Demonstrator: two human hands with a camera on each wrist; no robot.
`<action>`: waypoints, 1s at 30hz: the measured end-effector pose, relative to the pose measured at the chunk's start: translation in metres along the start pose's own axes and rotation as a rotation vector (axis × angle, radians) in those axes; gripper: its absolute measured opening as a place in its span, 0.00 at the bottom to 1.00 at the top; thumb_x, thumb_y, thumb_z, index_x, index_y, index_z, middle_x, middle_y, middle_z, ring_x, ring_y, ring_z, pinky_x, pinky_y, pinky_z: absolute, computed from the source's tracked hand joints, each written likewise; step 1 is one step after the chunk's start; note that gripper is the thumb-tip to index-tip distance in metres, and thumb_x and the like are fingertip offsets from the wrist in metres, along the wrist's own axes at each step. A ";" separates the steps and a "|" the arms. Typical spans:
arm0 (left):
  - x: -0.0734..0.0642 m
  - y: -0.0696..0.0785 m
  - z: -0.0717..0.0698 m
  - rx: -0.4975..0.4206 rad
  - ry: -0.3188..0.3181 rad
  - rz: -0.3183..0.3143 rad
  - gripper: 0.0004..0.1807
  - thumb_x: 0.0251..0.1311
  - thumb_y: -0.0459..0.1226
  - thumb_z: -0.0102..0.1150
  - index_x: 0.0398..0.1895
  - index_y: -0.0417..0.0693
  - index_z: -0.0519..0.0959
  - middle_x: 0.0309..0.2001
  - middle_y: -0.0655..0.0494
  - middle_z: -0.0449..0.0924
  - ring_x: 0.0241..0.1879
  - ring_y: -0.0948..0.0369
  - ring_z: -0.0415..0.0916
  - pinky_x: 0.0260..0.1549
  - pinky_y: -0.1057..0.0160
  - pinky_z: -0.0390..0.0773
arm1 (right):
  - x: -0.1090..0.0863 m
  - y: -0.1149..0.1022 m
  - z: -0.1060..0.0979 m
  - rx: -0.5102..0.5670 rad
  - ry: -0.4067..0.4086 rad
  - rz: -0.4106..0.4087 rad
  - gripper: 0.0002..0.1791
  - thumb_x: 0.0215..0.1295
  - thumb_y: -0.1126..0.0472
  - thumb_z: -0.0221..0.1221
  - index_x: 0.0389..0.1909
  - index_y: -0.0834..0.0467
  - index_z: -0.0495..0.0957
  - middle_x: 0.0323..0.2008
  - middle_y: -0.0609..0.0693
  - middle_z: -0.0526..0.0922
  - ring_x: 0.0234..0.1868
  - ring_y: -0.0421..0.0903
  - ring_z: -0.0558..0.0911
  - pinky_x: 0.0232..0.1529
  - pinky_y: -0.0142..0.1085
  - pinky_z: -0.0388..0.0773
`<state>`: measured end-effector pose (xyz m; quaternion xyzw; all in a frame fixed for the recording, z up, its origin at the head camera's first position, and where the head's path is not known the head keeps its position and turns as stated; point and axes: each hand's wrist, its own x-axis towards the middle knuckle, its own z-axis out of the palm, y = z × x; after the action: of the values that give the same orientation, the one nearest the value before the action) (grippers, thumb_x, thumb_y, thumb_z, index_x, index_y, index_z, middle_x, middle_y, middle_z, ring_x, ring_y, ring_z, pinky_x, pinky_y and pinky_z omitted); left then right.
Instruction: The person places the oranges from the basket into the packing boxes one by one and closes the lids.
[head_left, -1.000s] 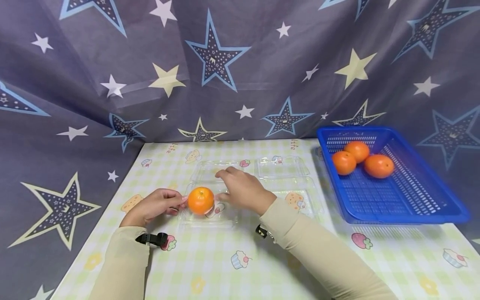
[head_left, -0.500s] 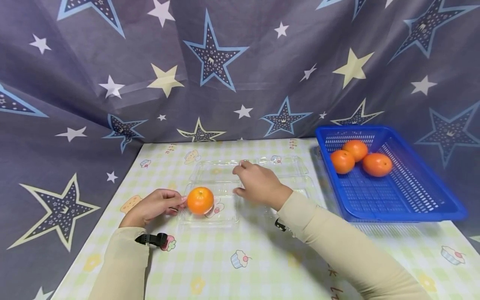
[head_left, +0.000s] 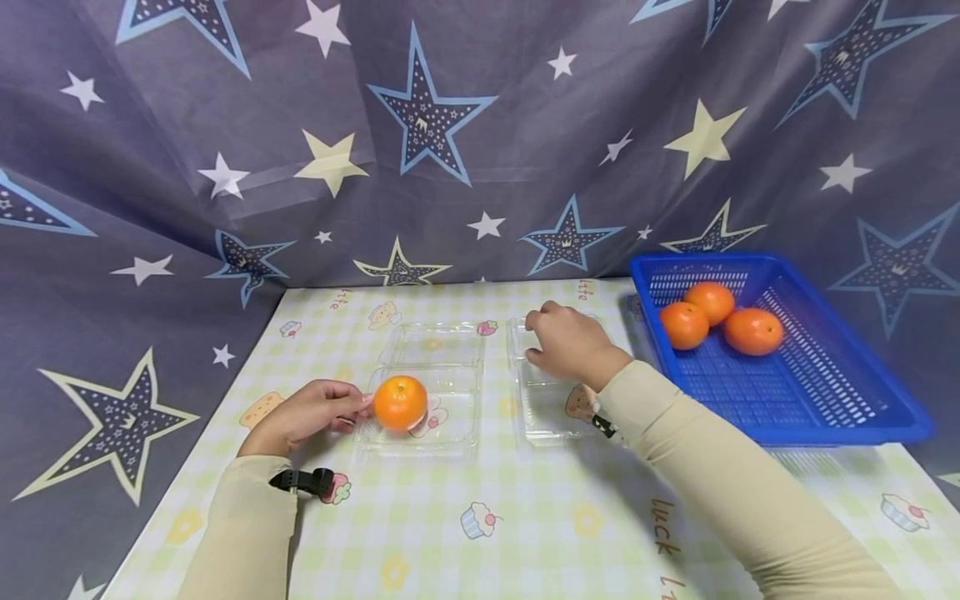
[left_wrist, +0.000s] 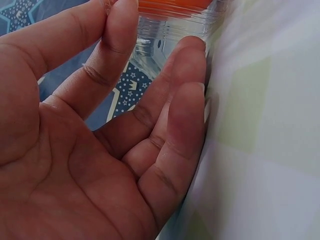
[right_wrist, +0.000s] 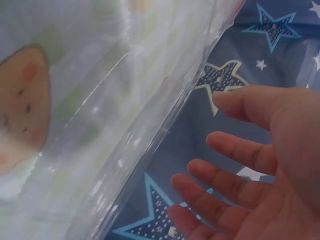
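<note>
A clear plastic clamshell box (head_left: 456, 427) lies opened out on the table, its lid part (head_left: 431, 343) toward the back. One orange (head_left: 401, 402) sits in its front half. At the box's left edge my left hand (head_left: 311, 414) pinches the rim between thumb and index finger; the other fingers rest against the tablecloth in the left wrist view. My right hand (head_left: 572, 343) hovers over a second clear clamshell box (head_left: 542, 417). Its fingers are loosely bent and apart, holding nothing in the right wrist view. That hand and sleeve hide part of the second box.
A blue plastic basket (head_left: 810, 433) stands at the right with three oranges (head_left: 753, 331) toward its back left. The checked tablecloth (head_left: 420, 525) covers the table. A star-printed curtain (head_left: 465, 100) hangs behind and at both sides.
My right hand has moved right, from beside the orange to above the second box. The left hand and the orange have stayed in place.
</note>
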<state>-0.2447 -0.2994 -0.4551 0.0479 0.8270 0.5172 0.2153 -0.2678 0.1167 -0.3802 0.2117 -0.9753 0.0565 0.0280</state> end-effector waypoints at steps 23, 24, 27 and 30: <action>-0.002 -0.003 -0.002 -0.014 -0.007 0.007 0.20 0.71 0.46 0.64 0.45 0.35 0.85 0.40 0.53 0.88 0.41 0.57 0.82 0.43 0.63 0.86 | -0.006 0.044 -0.014 0.064 0.055 0.068 0.22 0.66 0.51 0.67 0.56 0.59 0.82 0.55 0.59 0.82 0.52 0.58 0.84 0.55 0.55 0.82; -0.002 -0.003 -0.002 -0.015 -0.007 0.008 0.20 0.71 0.46 0.64 0.45 0.35 0.85 0.40 0.53 0.88 0.41 0.57 0.82 0.43 0.63 0.86 | -0.007 0.046 -0.016 0.067 0.054 0.074 0.23 0.66 0.51 0.67 0.56 0.59 0.82 0.56 0.60 0.82 0.53 0.58 0.84 0.56 0.55 0.82; -0.001 -0.002 -0.001 -0.021 -0.009 0.008 0.19 0.70 0.46 0.64 0.44 0.35 0.85 0.40 0.53 0.88 0.40 0.57 0.82 0.42 0.63 0.85 | -0.009 0.051 -0.021 0.072 0.065 0.090 0.23 0.66 0.51 0.66 0.57 0.60 0.82 0.59 0.61 0.80 0.55 0.59 0.83 0.58 0.56 0.80; -0.001 -0.001 0.000 -0.024 -0.015 0.009 0.19 0.71 0.46 0.64 0.44 0.36 0.85 0.39 0.54 0.87 0.40 0.57 0.81 0.42 0.63 0.85 | -0.012 0.057 -0.025 0.073 0.091 0.105 0.24 0.65 0.51 0.65 0.57 0.60 0.81 0.59 0.62 0.80 0.55 0.62 0.82 0.59 0.58 0.79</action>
<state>-0.2438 -0.3005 -0.4553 0.0528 0.8190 0.5275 0.2196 -0.2805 0.1764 -0.3616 0.1584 -0.9800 0.1031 0.0617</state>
